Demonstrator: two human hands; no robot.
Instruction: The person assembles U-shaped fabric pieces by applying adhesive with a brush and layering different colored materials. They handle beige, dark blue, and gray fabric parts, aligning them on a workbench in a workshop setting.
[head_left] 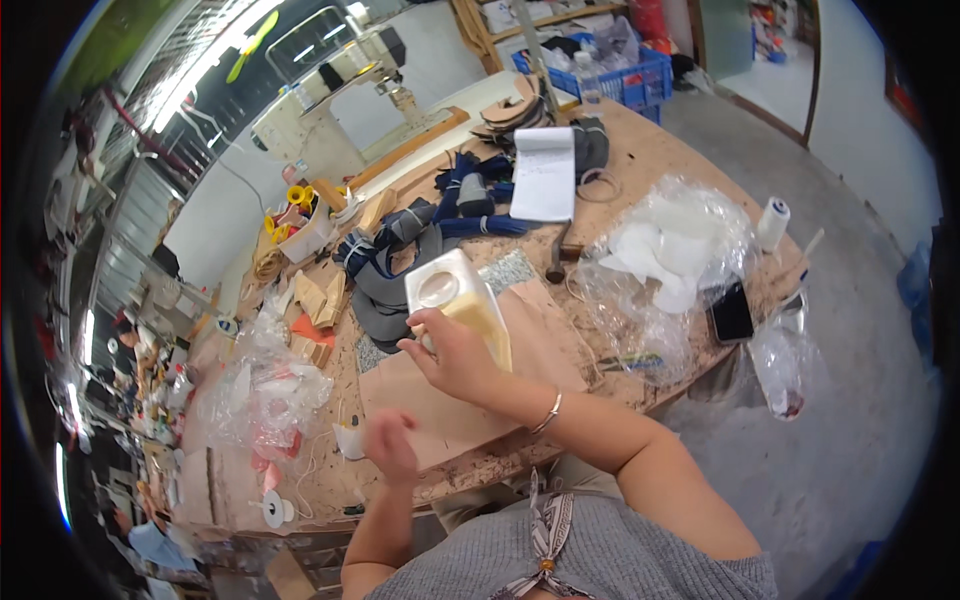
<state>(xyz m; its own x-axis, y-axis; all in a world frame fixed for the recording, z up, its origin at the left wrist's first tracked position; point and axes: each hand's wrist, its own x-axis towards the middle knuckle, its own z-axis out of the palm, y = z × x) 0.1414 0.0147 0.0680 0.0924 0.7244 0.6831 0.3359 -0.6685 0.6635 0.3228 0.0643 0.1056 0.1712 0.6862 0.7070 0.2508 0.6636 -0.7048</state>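
A white box-shaped plastic container (pixel 450 278) with a round opening and a yellowish side stands in the middle of the worktable. My right hand (pixel 455 355) comes across from the right and closes its fingers at the container's near left edge; part of that grip is hidden. Lower left, my left hand (pixel 390 445) is raised near the table edge, smeared by motion. Close to it lies a small white piece (pixel 349 440). Beneath the container spreads a flat tan sheet (pixel 440 410), with dark grey cut pieces (pixel 385 300) just behind.
Crumpled clear plastic (pixel 265 395) lies left, more plastic bags (pixel 660 250) right beside a black phone (pixel 731 313). Behind are an open notebook (pixel 543 180), dark blue bundles (pixel 465 185) and a sewing machine (pixel 320 100). A thread cone (pixel 773 222) stands at the right edge.
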